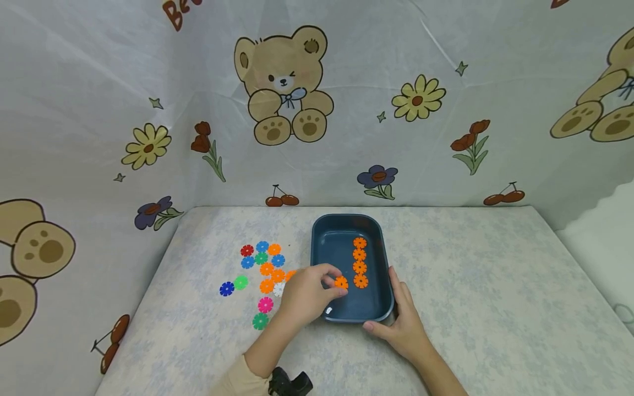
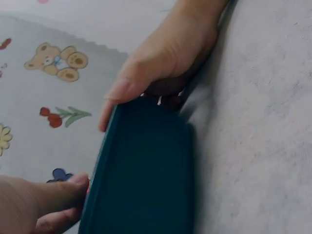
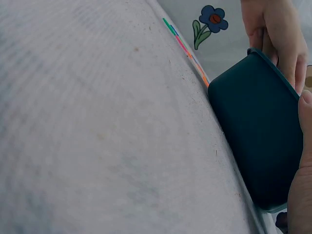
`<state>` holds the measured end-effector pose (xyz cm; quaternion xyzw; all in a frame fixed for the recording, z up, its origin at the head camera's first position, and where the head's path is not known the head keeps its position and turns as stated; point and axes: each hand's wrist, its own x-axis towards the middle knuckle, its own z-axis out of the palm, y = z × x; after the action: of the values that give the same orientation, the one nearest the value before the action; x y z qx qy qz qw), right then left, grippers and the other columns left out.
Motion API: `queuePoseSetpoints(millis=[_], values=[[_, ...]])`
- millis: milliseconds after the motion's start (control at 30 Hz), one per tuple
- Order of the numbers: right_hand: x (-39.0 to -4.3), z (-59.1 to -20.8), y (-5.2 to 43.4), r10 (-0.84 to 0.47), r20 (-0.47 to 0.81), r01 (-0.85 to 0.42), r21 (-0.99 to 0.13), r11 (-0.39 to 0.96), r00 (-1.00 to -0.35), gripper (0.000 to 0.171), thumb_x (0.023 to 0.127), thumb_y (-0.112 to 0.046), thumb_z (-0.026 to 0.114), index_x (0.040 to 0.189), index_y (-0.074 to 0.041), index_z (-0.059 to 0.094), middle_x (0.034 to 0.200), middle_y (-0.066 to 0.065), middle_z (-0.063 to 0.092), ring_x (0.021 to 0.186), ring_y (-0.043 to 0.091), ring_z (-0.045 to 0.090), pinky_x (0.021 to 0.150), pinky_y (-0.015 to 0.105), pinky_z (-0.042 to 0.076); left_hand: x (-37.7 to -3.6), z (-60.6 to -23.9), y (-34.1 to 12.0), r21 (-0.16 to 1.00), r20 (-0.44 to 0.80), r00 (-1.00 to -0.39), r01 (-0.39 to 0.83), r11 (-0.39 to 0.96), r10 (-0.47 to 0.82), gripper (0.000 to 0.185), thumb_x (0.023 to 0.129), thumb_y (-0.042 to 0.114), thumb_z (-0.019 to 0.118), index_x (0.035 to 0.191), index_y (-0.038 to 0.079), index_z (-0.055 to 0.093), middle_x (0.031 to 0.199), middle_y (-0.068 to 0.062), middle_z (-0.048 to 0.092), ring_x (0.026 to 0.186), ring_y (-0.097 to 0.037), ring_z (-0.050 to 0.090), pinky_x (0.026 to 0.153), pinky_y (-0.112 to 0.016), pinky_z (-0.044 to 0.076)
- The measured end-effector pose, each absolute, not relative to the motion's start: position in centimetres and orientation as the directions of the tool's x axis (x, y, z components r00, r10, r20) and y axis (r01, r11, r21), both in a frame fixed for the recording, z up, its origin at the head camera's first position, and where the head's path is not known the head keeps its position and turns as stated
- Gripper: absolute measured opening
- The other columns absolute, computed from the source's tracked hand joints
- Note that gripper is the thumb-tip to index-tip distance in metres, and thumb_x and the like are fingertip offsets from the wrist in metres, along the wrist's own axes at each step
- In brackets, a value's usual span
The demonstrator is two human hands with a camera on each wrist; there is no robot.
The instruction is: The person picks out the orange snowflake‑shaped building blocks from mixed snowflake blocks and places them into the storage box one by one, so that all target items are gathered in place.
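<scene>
Between its thumb and fingers my left hand (image 1: 308,291) pinches an orange snowflake disc (image 1: 341,282) over the left front part of a dark blue tray (image 1: 334,253). Inside the tray, several more orange discs (image 1: 359,254) lie in a row from back to front along the right side. My right hand (image 1: 407,329) holds the tray's front right corner, thumb at the front and fingers along the right side. In the left wrist view, the tray's outer wall (image 2: 146,165) hides what lies inside.
Left of the tray, loose snowflake discs lie flat on the table: red (image 1: 247,251), blue (image 1: 227,289), green (image 1: 260,321), pink (image 1: 265,304), white (image 1: 279,289) and orange. Patterned cloth (image 1: 346,110) with bears and flowers stands behind the table.
</scene>
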<state>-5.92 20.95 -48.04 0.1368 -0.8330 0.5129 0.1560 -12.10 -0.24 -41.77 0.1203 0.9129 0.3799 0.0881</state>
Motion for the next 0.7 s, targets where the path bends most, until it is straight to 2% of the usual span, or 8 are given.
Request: queuePoseSetpoints(millis=[233,533,700], values=[[-5.9,-48.1,21.0,-0.079,0.403,-0.397,-0.815,0.422,-0.912,0.121,0.061,0.001,0.088,0.158,-0.004,0.015,0.115,0.027,0.046,0.098,0.017,0.043,0.082,0.010,0.037,-12.4,-42.5,2.7,0.547,-0.024,-0.942,0.267,0.794,0.334,0.029,0.078,0.034,0.084,0.101,0.019,0.075,0.069,0.014,0.069,0.064,-0.006,0.060,0.055,-0.023,0.041],[-5.9,-48.0,21.1,-0.088,0.417,-0.413,-0.807,0.422,-0.905,0.119,0.063,-0.002,0.088,0.158,-0.002,0.015,0.113,0.026,0.047,0.093,0.019,0.042,0.078,0.013,0.036,-12.9,-43.5,4.4,0.544,-0.122,-0.921,0.250,0.801,0.370,0.028,0.077,0.034,0.085,0.098,0.019,0.075,0.069,0.013,0.068,0.059,-0.002,0.057,0.053,-0.023,0.042],[-5.9,-47.9,21.0,-0.081,0.402,-0.395,-0.807,0.439,-0.912,0.120,0.062,-0.001,0.088,0.157,-0.002,0.016,0.113,0.026,0.048,0.091,0.017,0.041,0.076,0.015,0.036,-13.0,-44.2,4.7,0.503,-0.134,-0.917,0.264,0.823,0.376,0.027,0.077,0.033,0.085,0.097,0.019,0.074,0.068,0.011,0.067,0.059,-0.007,0.058,0.053,-0.026,0.044]])
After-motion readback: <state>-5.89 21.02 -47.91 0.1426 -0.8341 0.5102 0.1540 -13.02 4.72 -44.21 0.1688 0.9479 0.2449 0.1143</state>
